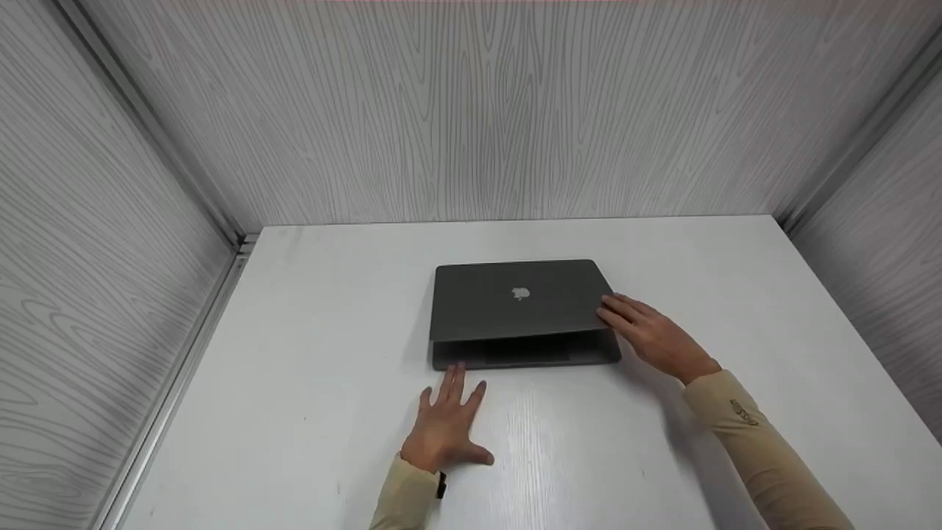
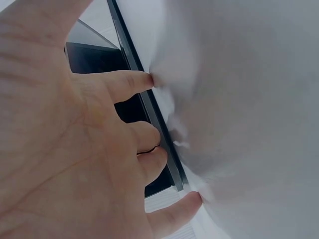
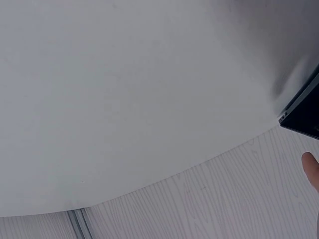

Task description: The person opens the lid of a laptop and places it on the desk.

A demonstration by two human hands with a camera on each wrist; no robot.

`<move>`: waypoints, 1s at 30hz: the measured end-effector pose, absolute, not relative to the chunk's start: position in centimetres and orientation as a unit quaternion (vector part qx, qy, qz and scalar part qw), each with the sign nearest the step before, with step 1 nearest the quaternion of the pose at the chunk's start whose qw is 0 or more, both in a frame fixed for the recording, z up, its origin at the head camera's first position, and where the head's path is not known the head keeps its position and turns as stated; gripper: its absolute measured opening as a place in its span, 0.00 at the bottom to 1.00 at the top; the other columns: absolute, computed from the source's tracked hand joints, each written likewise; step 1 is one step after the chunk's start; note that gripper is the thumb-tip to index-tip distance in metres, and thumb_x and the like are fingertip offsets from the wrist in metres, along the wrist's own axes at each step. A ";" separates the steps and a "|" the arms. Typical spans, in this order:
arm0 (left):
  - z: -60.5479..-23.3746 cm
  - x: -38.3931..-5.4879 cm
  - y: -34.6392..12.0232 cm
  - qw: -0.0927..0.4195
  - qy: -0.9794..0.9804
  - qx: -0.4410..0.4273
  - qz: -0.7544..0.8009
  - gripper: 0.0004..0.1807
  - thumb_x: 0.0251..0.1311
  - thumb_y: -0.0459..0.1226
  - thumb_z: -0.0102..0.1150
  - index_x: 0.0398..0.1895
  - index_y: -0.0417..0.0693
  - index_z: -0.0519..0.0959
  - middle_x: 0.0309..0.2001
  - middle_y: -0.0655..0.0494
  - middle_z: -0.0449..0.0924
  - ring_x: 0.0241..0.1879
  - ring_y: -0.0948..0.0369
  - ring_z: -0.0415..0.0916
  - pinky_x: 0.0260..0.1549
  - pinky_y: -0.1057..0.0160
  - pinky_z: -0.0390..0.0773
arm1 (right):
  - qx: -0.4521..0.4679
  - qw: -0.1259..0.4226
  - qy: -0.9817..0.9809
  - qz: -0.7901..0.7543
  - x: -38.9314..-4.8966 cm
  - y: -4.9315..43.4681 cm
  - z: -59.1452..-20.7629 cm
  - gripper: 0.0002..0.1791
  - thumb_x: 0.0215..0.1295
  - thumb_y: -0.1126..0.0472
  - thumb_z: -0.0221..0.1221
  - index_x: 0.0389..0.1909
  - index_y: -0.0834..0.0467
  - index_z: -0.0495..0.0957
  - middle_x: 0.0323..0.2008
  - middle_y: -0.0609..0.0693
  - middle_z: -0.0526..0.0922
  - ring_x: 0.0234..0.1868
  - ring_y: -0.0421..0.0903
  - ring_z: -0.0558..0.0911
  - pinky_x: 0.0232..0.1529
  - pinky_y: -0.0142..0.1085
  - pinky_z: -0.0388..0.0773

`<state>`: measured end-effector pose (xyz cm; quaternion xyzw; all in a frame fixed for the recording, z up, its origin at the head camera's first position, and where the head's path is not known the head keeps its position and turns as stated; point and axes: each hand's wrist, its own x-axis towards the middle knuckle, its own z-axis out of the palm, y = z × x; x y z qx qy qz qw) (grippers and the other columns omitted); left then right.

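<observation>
A dark grey laptop point(image 1: 515, 302) with a pale apple logo lies on the white table, its lid partly raised above the base. My left hand point(image 1: 443, 430) is spread flat on the table in front, fingertips right at the base's front edge. In the left wrist view, the palm and the fingers point(image 2: 129, 84) cross that edge. At the lid's right side, my right hand point(image 1: 655, 335) touches the top surface with extended fingers; its thumb is hidden. The right wrist view catches one fingertip point(image 3: 310, 162) near the laptop's dark corner point(image 3: 301, 112).
The white table point(image 1: 331, 316) extends around the laptop on all sides. Grey wood-grain panels rise behind point(image 1: 441, 110) and at the left point(image 1: 96, 258) and right point(image 1: 883, 250). A metal rail point(image 1: 184, 368) follows the table's left edge.
</observation>
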<state>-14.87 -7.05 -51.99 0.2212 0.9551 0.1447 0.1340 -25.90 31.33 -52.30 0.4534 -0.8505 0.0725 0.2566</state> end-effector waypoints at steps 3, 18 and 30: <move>-52.0 -14.9 -7.0 0.131 0.955 0.224 0.144 0.60 0.43 0.58 0.80 0.77 0.42 0.62 0.78 0.32 0.43 0.78 0.40 0.40 0.66 0.32 0.55 | 0.452 0.254 -0.851 0.083 -26.0 31.4 -52.2 0.31 0.56 0.81 0.66 0.62 0.67 0.76 0.60 0.67 0.77 0.59 0.66 0.78 0.49 0.53 0.81; -51.9 -15.0 -7.2 0.139 0.954 0.216 0.152 0.61 0.41 0.56 0.81 0.77 0.41 0.62 0.78 0.31 0.43 0.78 0.40 0.40 0.66 0.31 0.54 | 0.426 0.265 -0.854 0.141 -27.2 30.3 -50.7 0.15 0.73 0.74 0.54 0.57 0.67 0.79 0.53 0.65 0.80 0.53 0.61 0.82 0.49 0.49 0.82; -51.8 -15.1 -6.9 0.152 0.956 0.205 0.143 0.60 0.43 0.57 0.80 0.78 0.44 0.61 0.79 0.33 0.42 0.79 0.42 0.38 0.68 0.34 0.52 | 0.394 0.267 -0.855 0.207 -27.9 30.1 -49.8 0.19 0.65 0.80 0.59 0.56 0.67 0.77 0.49 0.63 0.80 0.49 0.60 0.82 0.47 0.50 0.81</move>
